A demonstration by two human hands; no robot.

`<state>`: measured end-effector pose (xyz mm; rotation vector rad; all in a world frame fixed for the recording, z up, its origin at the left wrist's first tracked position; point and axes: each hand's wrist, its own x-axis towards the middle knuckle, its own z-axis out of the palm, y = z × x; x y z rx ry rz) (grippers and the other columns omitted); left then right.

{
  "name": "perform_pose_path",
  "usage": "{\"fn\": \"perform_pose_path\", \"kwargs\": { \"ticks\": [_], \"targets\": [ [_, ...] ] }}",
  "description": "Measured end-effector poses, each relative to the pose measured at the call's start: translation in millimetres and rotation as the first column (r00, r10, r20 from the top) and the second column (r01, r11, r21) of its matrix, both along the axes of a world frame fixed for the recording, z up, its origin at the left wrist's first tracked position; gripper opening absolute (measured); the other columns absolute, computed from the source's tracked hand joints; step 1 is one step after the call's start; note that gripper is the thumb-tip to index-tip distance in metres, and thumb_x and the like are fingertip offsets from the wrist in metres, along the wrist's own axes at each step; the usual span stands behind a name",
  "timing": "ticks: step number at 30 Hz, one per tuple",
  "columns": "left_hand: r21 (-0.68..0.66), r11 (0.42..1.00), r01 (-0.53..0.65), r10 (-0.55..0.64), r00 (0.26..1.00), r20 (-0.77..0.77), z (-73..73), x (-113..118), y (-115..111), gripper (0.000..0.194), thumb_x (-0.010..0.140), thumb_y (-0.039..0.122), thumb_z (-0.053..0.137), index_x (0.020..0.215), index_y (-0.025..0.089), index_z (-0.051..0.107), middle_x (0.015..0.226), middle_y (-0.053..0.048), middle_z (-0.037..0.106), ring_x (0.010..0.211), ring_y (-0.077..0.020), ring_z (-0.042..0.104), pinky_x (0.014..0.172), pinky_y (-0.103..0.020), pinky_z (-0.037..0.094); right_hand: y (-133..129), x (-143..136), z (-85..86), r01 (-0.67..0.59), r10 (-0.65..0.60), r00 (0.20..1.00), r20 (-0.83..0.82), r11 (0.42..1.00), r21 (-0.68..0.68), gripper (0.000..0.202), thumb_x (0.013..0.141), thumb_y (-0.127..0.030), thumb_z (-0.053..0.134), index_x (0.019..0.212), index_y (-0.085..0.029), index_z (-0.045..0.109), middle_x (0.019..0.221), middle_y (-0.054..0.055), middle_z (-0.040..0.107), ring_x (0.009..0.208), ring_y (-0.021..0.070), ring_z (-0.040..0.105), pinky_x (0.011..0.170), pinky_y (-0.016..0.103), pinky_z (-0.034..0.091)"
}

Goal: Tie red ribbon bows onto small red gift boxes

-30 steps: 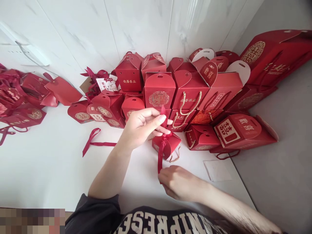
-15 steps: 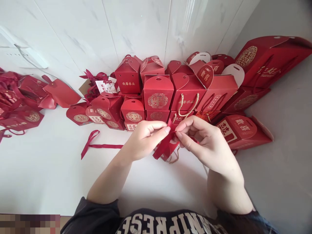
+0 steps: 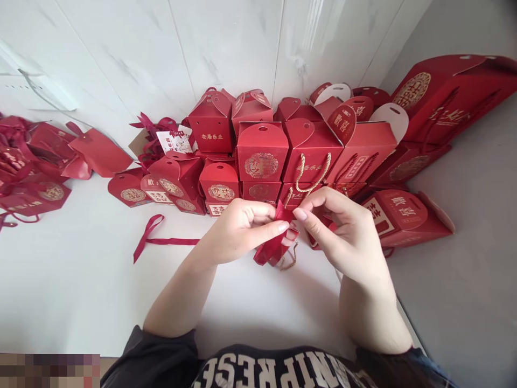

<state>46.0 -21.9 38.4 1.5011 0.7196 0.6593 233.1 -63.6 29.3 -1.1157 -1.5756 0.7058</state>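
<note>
"Ribbon [image 3: 270,249] is hanging from the left hand [image 3: 242,229], isn't it?"

"Yes. The left thumb and fingers are pinching it near the top, and its lower part is falling in front of a small red box [image 3: 286,250] on the white table [image 3: 100,302]."

"What is the right hand [image 3: 347,237] doing?"

"Its thumb and forefinger are meeting just beside the ribbon's upper end. Fingers and red cloth are crowding together there, so I cannot tell whether they are gripping a strand."

"Is anything showing on the box itself?"

"A twisted cord handle [image 3: 294,263] is looping out at its right side. The hands and the ribbon are hiding most of the rest."

"And on the table nearby?"

"A loose strip [image 3: 150,233] is lying to the left, curling at one end and running behind the left forearm at the other."

"What about farther back?"

"Stacked boxes [image 3: 262,153] are standing in rows, some carrying gold print. On the right, a box with a white label [image 3: 404,215] is sitting partly behind the right hand. A heap of red bags [image 3: 36,167] is lying at the far left, and a pale wall [image 3: 234,43] is rising behind everything."
</note>
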Motion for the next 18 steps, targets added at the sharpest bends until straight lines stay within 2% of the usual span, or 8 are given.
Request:
{"fn": "perform_pose_path", "kwargs": {
  "ticks": [4, 8, 11, 13, 15, 18],
  "targets": [
    [-0.023, 0.999, 0.040, -0.039, 0.999, 0.028, -0.4, 0.4, 0.0, 0.019, 0.090, 0.031, 0.063, 0.089, 0.014, 0.072, 0.087, -0.009, 0.076, 0.078, -0.0190, 0.072, 0.061, -0.026, 0.058, 0.1, -1.0, 0.3, -0.059, 0.057, 0.998, -0.025, 0.997, -0.051, 0.018, 0.090, -0.032, 0.065, 0.079, -0.019, 0.059, 0.069, -0.001, 0.058, 0.053, 0.0103, 0.052, 0.045, 0.023, 0.043],
    [-0.007, 0.999, 0.039, -0.039, 0.999, 0.014, 0.0, -0.2, -0.2, 0.021, 0.090, 0.032, 0.062, 0.087, 0.014, 0.072, 0.090, -0.010, 0.076, 0.077, -0.0191, 0.072, 0.063, -0.027, 0.058, 1.4, -1.7, -1.4, -0.074, 0.071, 0.997, -0.044, 0.995, -0.074, 0.018, 0.090, -0.034, 0.065, 0.080, -0.019, 0.060, 0.068, -0.001, 0.058, 0.052, 0.0100, 0.052, 0.043, 0.022, 0.041],
    [0.047, 0.999, 0.013, -0.012, 1.000, -0.005, -0.4, -0.7, 0.8, 0.024, 0.090, 0.035, 0.062, 0.083, 0.014, 0.073, 0.085, -0.009, 0.076, 0.079, -0.0202, 0.072, 0.068, -0.029, 0.058, 4.0, -0.5, -2.9, -0.068, 0.064, 0.995, -0.071, 0.995, -0.066, 0.023, 0.093, -0.038, 0.060, 0.078, -0.019, 0.060, 0.066, 0.000, 0.059, 0.054, 0.0114, 0.055, 0.044, 0.022, 0.042],
    [0.128, 0.991, -0.043, 0.047, 0.998, -0.029, -1.8, -0.8, 2.2, 0.028, 0.089, 0.038, 0.062, 0.078, 0.015, 0.072, 0.077, -0.007, 0.073, 0.074, -0.0190, 0.070, 0.064, -0.029, 0.056, 5.9, 1.5, -3.9, -0.084, 0.078, 0.994, -0.072, 0.993, -0.086, 0.027, 0.095, -0.041, 0.056, 0.079, -0.019, 0.060, 0.069, 0.001, 0.062, 0.054, 0.0110, 0.056, 0.045, 0.022, 0.043],
    [0.262, 0.957, -0.125, 0.142, 0.989, -0.047, -3.9, -0.7, 3.4, 0.030, 0.088, 0.040, 0.064, 0.070, 0.017, 0.070, 0.075, -0.005, 0.069, 0.068, -0.0160, 0.065, 0.059, -0.028, 0.051, 7.2, 3.0, -5.5, -0.126, 0.119, 0.991, -0.058, 0.985, -0.122, 0.026, 0.094, -0.043, 0.057, 0.087, -0.019, 0.064, 0.078, 0.001, 0.066, 0.055, 0.0105, 0.059, 0.047, 0.023, 0.046],
    [0.498, 0.825, -0.268, 0.312, 0.950, -0.005, -5.4, -0.3, 3.5, 0.035, 0.086, 0.038, 0.066, 0.058, 0.017, 0.065, 0.082, -0.004, 0.062, 0.070, -0.0129, 0.057, 0.064, -0.028, 0.048, 8.4, 0.2, -10.0, -0.156, 0.156, 0.988, -0.016, 0.982, -0.106, 0.029, 0.083, -0.042, 0.071, 0.104, -0.021, 0.068, 0.097, 0.004, 0.072, 0.073, 0.0149, 0.068, 0.061, 0.026, 0.055]
  ]
}}
